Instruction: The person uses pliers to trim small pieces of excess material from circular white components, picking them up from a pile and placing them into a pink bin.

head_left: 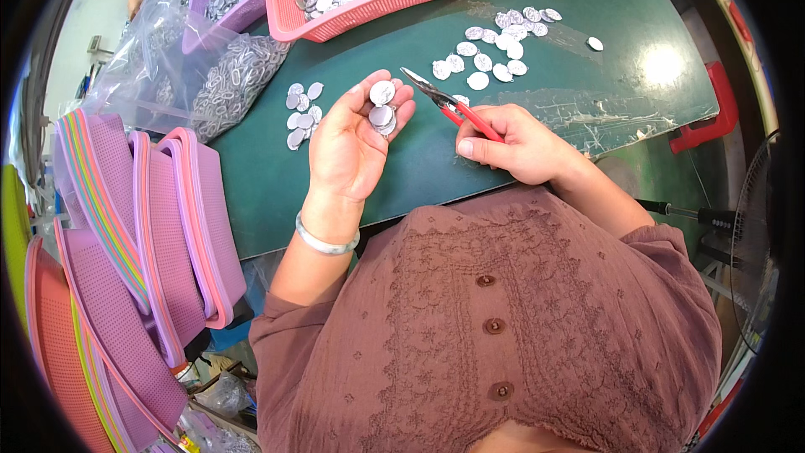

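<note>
Palm up over the green table (pixel 402 176), my left hand (pixel 345 151) holds several oval silver metal discs (pixel 381 94) near its curled fingers. My right hand (pixel 528 151) grips pliers (pixel 480 122) with red handles and pointed dark jaws. The jaws point up and left, a little to the right of the held discs and apart from them. A small group of discs (pixel 303 121) lies just left of my left hand. Beyond the pliers, a larger scatter of silver discs (pixel 482 62) covers part of the table.
At the back stand a pink basket (pixel 390 10) of discs and a purple basket (pixel 204 13) of metal pieces. A clear plastic bag (pixel 239 84) of metal links rests at the left. Stacked baskets (pixel 176 235) crowd the left side. Another person's hand (pixel 134 4) shows far left.
</note>
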Motion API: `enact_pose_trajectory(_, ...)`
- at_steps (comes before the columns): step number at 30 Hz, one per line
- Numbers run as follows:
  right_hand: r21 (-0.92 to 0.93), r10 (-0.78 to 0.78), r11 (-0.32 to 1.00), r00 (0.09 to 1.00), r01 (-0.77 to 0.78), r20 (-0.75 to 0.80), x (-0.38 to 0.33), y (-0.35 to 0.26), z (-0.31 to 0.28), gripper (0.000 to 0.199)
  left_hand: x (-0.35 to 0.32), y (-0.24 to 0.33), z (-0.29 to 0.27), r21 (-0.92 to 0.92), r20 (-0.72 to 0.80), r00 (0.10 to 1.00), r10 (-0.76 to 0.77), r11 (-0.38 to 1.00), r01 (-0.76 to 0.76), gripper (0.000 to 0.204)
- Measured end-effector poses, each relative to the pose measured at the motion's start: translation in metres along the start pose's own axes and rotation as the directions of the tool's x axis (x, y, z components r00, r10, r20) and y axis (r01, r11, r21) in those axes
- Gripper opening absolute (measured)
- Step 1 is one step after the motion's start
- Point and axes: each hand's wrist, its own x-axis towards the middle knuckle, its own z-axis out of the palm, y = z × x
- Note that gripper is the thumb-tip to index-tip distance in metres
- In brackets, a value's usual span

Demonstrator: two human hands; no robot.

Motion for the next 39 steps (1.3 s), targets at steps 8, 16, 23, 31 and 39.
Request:
enact_pose_trajectory(8, 0.03, 0.043, 0.999, 0.999, -0.043, 0.004, -0.001, -0.005, 0.0, 0.026, 0.0, -0.001, -0.004, -0.075, 0.076, 0.997, -0.014, 0.997, 0.02, 0.036)
enact_pose_trajectory(16, 0.057, 0.051, 0.997, 0.999, -0.051, 0.014, -0.001, -0.004, 0.0, 0.026, 0.004, -0.002, -0.014, -0.125, 0.135, 0.991, -0.025, 0.991, 0.042, 0.034)
enact_pose_trajectory(23, 0.067, 0.047, 0.997, 0.999, -0.047, 0.012, -0.002, -0.003, 0.0, 0.025, 0.001, -0.002, -0.005, -0.061, 0.079, 0.997, -0.004, 0.998, 0.008, 0.027)
enact_pose_trajectory(31, 0.144, 0.093, 0.985, 0.995, -0.097, 0.04, -0.001, -0.001, -0.001, 0.024, 0.021, 0.025, -0.005, -0.04, 0.089, 0.995, 0.046, 0.998, -0.043, 0.026)
enact_pose_trajectory(39, 0.199, 0.131, 0.971, 0.991, -0.132, 0.018, 0.001, -0.001, -0.003, 0.023, 0.116, 0.113, 0.019, 0.21, 0.074, 0.879, 0.471, 0.854, -0.475, 0.029)
